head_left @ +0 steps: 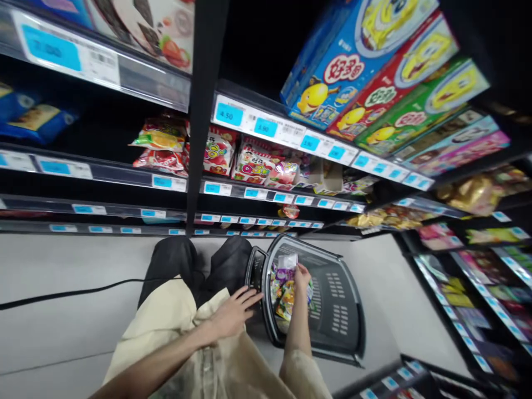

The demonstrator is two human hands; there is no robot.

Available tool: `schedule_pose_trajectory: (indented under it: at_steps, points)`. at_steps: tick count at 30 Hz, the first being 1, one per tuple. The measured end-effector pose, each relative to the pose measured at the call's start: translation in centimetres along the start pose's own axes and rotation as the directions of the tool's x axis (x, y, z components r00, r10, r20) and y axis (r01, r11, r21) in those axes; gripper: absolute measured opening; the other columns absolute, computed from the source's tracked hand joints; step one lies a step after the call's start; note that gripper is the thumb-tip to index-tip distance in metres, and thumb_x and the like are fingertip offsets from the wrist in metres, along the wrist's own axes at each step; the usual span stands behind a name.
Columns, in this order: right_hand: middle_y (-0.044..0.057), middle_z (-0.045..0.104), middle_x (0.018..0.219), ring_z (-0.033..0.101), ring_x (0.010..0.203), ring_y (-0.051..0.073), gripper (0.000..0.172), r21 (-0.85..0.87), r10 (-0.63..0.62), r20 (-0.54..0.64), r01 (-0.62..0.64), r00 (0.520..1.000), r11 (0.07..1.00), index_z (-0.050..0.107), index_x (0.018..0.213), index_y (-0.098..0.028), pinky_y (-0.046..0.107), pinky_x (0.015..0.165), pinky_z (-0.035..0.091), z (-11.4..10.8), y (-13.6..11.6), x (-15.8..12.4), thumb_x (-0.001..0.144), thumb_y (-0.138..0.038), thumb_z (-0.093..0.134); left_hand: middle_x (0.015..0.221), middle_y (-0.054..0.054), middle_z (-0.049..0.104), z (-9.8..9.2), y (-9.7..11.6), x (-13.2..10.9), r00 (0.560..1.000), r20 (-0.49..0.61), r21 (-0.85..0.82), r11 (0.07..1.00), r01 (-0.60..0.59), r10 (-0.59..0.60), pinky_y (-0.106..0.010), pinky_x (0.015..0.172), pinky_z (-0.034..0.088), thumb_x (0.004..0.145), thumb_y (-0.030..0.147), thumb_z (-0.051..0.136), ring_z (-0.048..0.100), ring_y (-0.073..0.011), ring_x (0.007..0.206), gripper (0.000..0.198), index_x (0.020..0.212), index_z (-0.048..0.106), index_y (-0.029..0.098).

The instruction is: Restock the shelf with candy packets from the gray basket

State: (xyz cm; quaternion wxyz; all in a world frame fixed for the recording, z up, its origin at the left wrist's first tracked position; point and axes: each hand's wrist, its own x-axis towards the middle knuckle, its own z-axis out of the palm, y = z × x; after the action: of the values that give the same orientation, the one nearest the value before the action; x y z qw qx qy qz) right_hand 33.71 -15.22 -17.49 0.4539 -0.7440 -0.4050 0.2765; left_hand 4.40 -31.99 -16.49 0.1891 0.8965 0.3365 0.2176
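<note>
Clock positions from the basket's centre: a purple-and-white glossy plastic packet [285,272] lies at approx. 10 o'clock inside the dark-grey perforated plastic shopping basket [326,265], its edge pinched in the bent fingers of the R. hand [302,277]. Step in hand, as judged: handling this pkt. within the basket; setting down vs. lifting cannot be told. Next move seems to call for a clean release, or a firmer pinch, w/o snagging the crinkled yellow-orange film packet [286,299] at 9 o'clock. Also at 9, beyond the rim, the L. hand [239,311] is empty, fingers loosely spread; contact w/ basket unclear. Further out: cream cloth shirt [164,316], creased, approx. 9; red-and-white pillow-shaped candy bags [253,160], 11; stiff, flat-sided blue cardboard box [328,72], 12–1; smooth pale-grey floor [384,293], 3.
</note>
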Motion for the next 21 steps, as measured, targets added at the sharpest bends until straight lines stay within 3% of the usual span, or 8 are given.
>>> schedule_pose_trajectory:
  at_steps: [5,9,11,14,16,19,21]
  points:
    - [0.008,0.070,0.090,0.065,0.085,0.023,0.052,0.152,0.013,-0.074,-0.001,0.997,0.988,0.063,0.092,-0.018,0.034,0.080,0.051,-0.8,-2.3,0.9,0.054,-0.052,0.072,0.165,-0.011,0.036,-1.0,-0.3,-0.1,1.000,0.012,-0.078,0.997,-0.018,0.019,-0.051,0.128,0.023,0.093,0.025,0.060,0.033,-0.0274,0.153,0.026,0.116,0.071,0.018]
    - [0.008,0.072,0.096,0.065,0.087,0.021,0.047,0.263,-0.045,0.085,0.021,0.995,0.965,0.068,0.095,-0.017,0.030,0.077,0.050,-1.6,-6.9,-1.1,0.058,-0.042,0.083,0.161,-0.009,0.042,-2.2,-0.6,0.0,0.997,-0.058,-0.199,0.979,0.047,-0.060,-0.045,0.124,0.036,0.097,0.019,0.053,0.044,-0.0214,0.146,0.047,0.144,0.054,0.022]
    - [0.006,0.072,0.095,0.064,0.083,0.020,0.041,0.292,-0.051,0.219,-0.016,0.974,0.956,0.070,0.094,-0.018,0.028,0.073,0.048,-1.5,-9.5,-2.7,0.061,-0.037,0.086,0.163,-0.010,0.038,-3.3,-1.0,0.3,0.976,-0.162,-0.223,0.969,0.107,-0.146,-0.041,0.122,0.041,0.096,0.012,0.050,0.042,-0.0203,0.147,0.056,0.151,0.046,0.022]
    - [0.003,0.073,0.089,0.063,0.076,0.018,0.035,0.316,-0.005,0.430,-0.146,0.903,0.937,0.073,0.091,-0.020,0.025,0.066,0.045,0.1,-12.9,-5.8,0.062,-0.033,0.088,0.166,-0.014,0.032,-5.1,-2.0,1.2,0.899,-0.381,-0.180,0.971,0.159,-0.218,-0.046,0.122,0.041,0.097,0.008,0.049,0.030,-0.0249,0.154,0.059,0.154,0.042,0.021]
    - [0.001,0.072,0.083,0.061,0.070,0.017,0.032,0.292,0.027,0.572,-0.234,0.820,0.927,0.076,0.088,-0.021,0.025,0.063,0.044,2.2,-14.2,-8.3,0.062,-0.032,0.089,0.164,-0.014,0.034,-6.3,-2.9,1.8,0.851,-0.483,-0.133,0.978,0.163,-0.207,-0.049,0.121,0.042,0.095,0.005,0.049,0.028,-0.0271,0.155,0.060,0.152,0.046,0.022]
    - [0.003,0.073,0.082,0.060,0.071,0.017,0.029,0.256,0.031,0.709,-0.299,0.704,0.919,0.079,0.084,-0.019,0.025,0.065,0.045,5.7,-14.5,-11.6,0.067,-0.041,0.088,0.152,-0.008,0.054,-7.4,-4.3,1.9,0.796,-0.573,-0.139,0.980,0.140,-0.195,-0.051,0.122,0.041,0.088,-0.003,0.044,0.040,-0.0244,0.149,0.065,0.145,0.055,0.026]
    - [0.006,0.074,0.089,0.062,0.077,0.018,0.041,0.282,0.035,0.769,-0.388,0.638,0.877,0.080,0.090,-0.018,0.026,0.068,0.047,7.5,-14.1,-13.0,0.076,-0.057,0.081,0.142,-0.004,0.063,-7.7,-5.3,1.4,0.753,-0.591,-0.262,0.952,0.160,-0.290,-0.049,0.121,0.043,0.085,-0.004,0.041,0.051,-0.0220,0.141,0.064,0.138,0.062,0.027]
